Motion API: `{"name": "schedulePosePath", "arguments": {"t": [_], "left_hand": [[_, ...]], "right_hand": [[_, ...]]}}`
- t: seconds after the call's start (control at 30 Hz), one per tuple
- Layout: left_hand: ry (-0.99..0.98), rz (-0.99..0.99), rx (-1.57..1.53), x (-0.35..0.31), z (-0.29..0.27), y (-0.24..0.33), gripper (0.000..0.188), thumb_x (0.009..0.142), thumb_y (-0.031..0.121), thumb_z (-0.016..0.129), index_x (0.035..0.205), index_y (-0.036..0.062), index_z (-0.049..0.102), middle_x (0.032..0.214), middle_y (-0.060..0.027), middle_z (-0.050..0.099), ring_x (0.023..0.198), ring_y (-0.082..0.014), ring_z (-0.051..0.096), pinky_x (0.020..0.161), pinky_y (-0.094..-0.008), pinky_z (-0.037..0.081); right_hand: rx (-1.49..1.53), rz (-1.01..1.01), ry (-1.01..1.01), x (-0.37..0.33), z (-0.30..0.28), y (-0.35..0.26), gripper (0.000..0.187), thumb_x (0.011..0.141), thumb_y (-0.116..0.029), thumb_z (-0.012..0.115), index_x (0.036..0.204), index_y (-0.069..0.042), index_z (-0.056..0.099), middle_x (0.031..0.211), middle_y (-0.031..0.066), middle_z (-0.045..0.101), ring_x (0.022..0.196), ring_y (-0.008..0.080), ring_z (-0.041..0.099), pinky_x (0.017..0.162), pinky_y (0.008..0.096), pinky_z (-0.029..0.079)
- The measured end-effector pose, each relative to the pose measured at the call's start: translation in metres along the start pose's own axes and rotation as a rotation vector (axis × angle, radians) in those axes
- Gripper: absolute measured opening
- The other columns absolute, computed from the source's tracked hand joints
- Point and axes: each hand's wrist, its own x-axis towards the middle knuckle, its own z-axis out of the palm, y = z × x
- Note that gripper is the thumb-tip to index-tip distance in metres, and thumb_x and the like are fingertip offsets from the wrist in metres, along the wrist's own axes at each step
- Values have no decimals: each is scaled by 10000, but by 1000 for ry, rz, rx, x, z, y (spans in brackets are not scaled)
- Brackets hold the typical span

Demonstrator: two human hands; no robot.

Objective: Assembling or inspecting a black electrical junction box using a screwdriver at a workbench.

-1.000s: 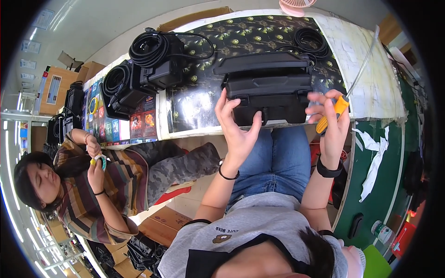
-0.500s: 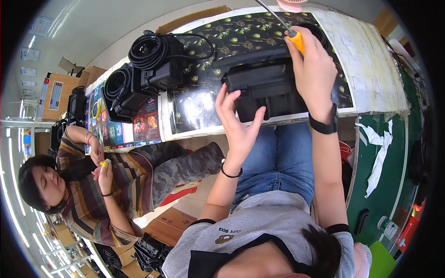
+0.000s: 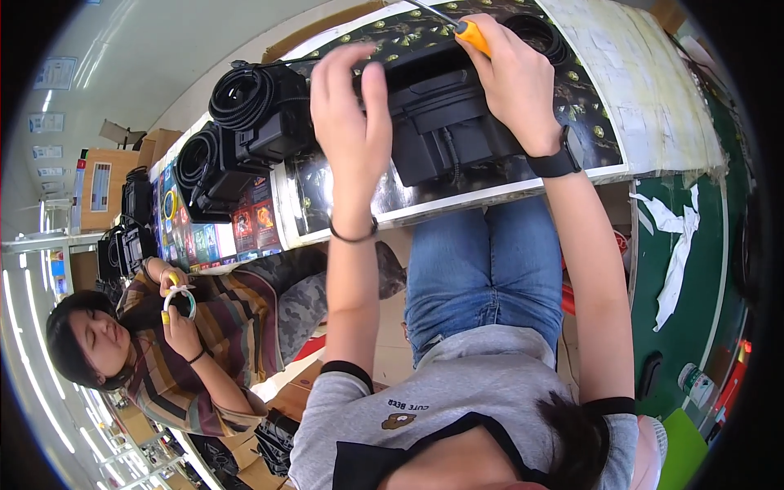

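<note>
My right hand (image 3: pixel 518 90) grips a screwdriver (image 3: pixel 473 37) by its yellow-orange handle; the metal shaft points up and to the left, away from me. That hand's lower edge is over the right part of a black plastic case (image 3: pixel 437 147), which lies on the printed table mat in front of me. A short ribbed cable lies along the front of the case. My left hand (image 3: pixel 349 114) is raised at the case's left end, fingers stretched and thumb apart, with nothing in it. The far side of the case is partly hidden by my hands.
To the left stand black boxes (image 3: pixel 273 135) with coiled black cables (image 3: pixel 242 96) on top. Another coil (image 3: pixel 535 39) lies beyond my right hand. A co-worker (image 3: pixel 204 327) at the left holds a white ring (image 3: pixel 181 304). White scraps (image 3: pixel 674 253) lie on a green surface at right.
My left hand has let go of the case's left side and moved up and left. My right hand and the screwdriver have shifted left. The co-worker now holds up a white ring.
</note>
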Motion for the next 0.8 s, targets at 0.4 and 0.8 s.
{"name": "schedulePosePath", "arguments": {"t": [0.4,0.8], "left_hand": [[-493,164,204,18,40,-25,449,982,415,548,1316,116,572,1179,-139,624,1103,-322,593,993,-445,397],[-367,305,444,6,46,-26,492,964,390,583,1343,80,537,1181,-131,594,1097,-311,579,945,-433,423]], "right_hand": [[-36,42,-43,7,21,4,227,960,-240,639,1159,-137,598,947,70,722,771,303,713,576,399,555],[5,-56,-75,8,14,-1,173,860,-117,603,1024,-86,556,863,83,641,765,248,690,612,341,553]]}}
